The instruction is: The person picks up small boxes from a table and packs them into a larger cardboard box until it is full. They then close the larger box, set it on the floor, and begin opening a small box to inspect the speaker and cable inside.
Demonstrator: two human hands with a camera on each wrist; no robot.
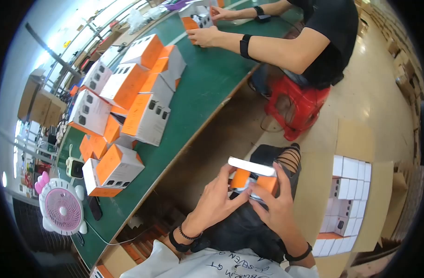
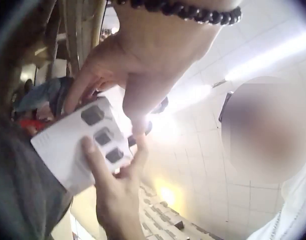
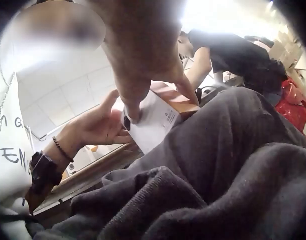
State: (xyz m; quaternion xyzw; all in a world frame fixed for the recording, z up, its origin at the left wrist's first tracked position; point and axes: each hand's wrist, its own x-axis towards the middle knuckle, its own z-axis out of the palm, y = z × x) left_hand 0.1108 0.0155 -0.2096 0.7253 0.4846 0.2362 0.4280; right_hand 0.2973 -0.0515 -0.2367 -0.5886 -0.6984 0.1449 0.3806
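Over the lap, both hands hold a small white and orange cardboard box (image 1: 266, 183) whose white top flap stands raised. My left hand (image 1: 215, 199) grips its left side, the thumb reaching across to the opening. My right hand (image 1: 277, 204) grips the right side, with its thumb near the opening too. What lies inside the box is mostly hidden by the fingers. Dark device pictures mark a white face of the box (image 2: 68, 155) in the left wrist view. In the right wrist view, the box (image 3: 155, 127) sits close over the dark trousers.
Several similar boxes (image 1: 124, 85) are piled on the green table (image 1: 198, 92) at left, near a pink fan (image 1: 63, 211) and a phone (image 1: 95, 208). Another person (image 1: 286, 44) handles a box across the table, by a red stool (image 1: 297, 106). At right, an open carton (image 1: 314, 217) holds rows of boxes.
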